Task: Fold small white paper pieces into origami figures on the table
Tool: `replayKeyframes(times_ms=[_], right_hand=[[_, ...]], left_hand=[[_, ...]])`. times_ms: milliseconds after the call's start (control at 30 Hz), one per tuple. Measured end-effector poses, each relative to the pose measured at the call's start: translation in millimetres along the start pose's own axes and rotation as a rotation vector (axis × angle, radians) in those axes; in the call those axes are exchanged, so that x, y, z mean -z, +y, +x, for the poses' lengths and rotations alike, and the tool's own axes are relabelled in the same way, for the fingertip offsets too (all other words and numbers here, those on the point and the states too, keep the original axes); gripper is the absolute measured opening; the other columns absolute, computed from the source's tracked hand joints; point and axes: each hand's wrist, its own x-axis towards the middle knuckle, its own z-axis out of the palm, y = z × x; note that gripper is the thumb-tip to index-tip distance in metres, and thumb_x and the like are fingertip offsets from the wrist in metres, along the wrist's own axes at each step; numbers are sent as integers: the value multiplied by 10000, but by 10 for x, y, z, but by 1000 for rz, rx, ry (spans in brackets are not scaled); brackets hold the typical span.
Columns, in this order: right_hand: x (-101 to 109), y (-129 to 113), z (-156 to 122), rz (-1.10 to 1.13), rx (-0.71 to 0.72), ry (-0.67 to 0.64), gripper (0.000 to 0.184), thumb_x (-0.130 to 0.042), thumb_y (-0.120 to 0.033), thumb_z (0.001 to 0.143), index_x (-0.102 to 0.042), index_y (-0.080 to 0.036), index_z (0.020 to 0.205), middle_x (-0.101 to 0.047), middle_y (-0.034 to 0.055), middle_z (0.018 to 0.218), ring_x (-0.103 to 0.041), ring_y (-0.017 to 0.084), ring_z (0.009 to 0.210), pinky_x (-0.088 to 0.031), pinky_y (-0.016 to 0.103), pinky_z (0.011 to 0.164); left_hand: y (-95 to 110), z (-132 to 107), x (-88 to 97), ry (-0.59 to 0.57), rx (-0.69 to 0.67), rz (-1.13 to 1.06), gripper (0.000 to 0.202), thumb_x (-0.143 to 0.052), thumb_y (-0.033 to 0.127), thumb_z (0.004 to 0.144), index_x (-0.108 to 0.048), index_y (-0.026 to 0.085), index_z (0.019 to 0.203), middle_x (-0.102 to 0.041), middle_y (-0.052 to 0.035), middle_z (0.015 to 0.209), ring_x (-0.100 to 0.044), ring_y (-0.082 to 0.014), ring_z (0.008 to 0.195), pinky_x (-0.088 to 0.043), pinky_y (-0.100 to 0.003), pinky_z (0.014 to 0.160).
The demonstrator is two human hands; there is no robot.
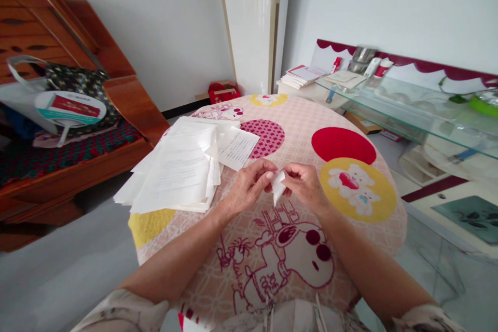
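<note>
- A small folded white paper (277, 187) is held just above the near middle of a round table draped in a patterned tablecloth (299, 140), in front of the wearer, probably so both hands can reach it easily.
- The right hand (305, 184) pinches its right side between thumb and fingers, apparently to steady so small a piece.
- The left hand (251, 181) meets its left edge with bent fingertips; whether they press together on it, I cannot tell.
- A loose pile of papers (175, 166) lies to the left, perhaps to leave working room while staying within reach.
- A smaller printed sheet (239, 148) juts from the pile's right side, near the left hand, its text too small to read.
</note>
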Motion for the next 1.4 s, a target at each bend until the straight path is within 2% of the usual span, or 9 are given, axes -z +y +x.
replayKeyframes(times_ms=[133, 300, 467, 667, 867, 1000, 1200, 1333, 1400], right_hand=[[45, -10, -10, 43, -3, -66, 249, -694, -363, 833, -620, -190, 669, -644, 4, 622, -583, 127, 532, -462, 238, 484], [53, -34, -39, -52, 75, -110, 300, -601, -350, 923, -601, -197, 665, -604, -8, 595, -538, 115, 504, -417, 238, 473], [68, -61, -57, -115, 131, -171, 317, -560, -317, 939, -572, -203, 644, -600, -11, 583, -547, 117, 530, -407, 238, 498], [89, -66, -64, -31, 58, -257, 364, -494, -360, 981, -594, -200, 669, -664, 16, 594, -568, 126, 501, -423, 248, 491], [69, -64, -46, -47, 100, -254, 347, -585, -377, 941, -617, -185, 654, -660, 12, 567, -528, 101, 462, -371, 222, 459], [65, -58, -59, -1, 92, -157, 386, -592, -365, 926, -597, -189, 583, -617, -1, 497, -499, 92, 424, -346, 219, 437], [57, -28, -57, 291, -57, 11, 359, -690, -422, 849, -575, -203, 589, -545, -34, 428, -469, 97, 328, -288, 226, 355], [57, 13, 22, 480, -93, 124, 325, -745, -459, 797, -622, -198, 649, -575, -21, 439, -498, 105, 345, -284, 214, 348], [68, 34, 62, 554, -97, 132, 312, -756, -466, 782, -640, -196, 680, -617, -9, 479, -523, 107, 372, -302, 209, 355]], left_hand=[[-70, 40, 8, -15, 46, -95, 287, -628, 424, 1000, -668, 141, 970, -651, -13, 730, -591, -101, 581, -461, -210, 547], [-85, 53, 5, -22, 72, -147, 328, -649, 453, 982, -645, 145, 870, -619, 4, 670, -567, -95, 555, -449, -202, 532], [-51, 40, 15, -26, 71, -96, 324, -652, 436, 980, -613, 151, 829, -577, 23, 640, -507, -81, 536, -387, -194, 509], [-38, 37, 20, -28, 50, 4, 277, -629, 358, 976, -594, 156, 790, -546, 32, 625, -459, -82, 547, -330, -209, 517], [-29, 30, 21, -36, 66, -27, 239, -644, 326, 952, -591, 156, 793, -536, 37, 640, -442, -82, 570, -321, -218, 547], [-32, 44, 31, -99, 136, -151, 278, -673, 396, 942, -609, 152, 826, -528, 31, 666, -448, -90, 590, -314, -227, 557], [-109, 90, 94, -232, 213, -355, 371, -719, 480, 906, -636, 141, 778, -532, 17, 688, -444, -99, 628, -322, -239, 598], [-157, 106, 127, -257, 255, -448, 342, -793, 456, 836, -684, 139, 766, -620, -16, 777, -526, -131, 724, -388, -260, 695], [-171, 111, 126, -217, 309, -520, 316, -824, 428, 794, -698, 139, 761, -619, -8, 746, -521, -126, 698, -385, -256, 685]])
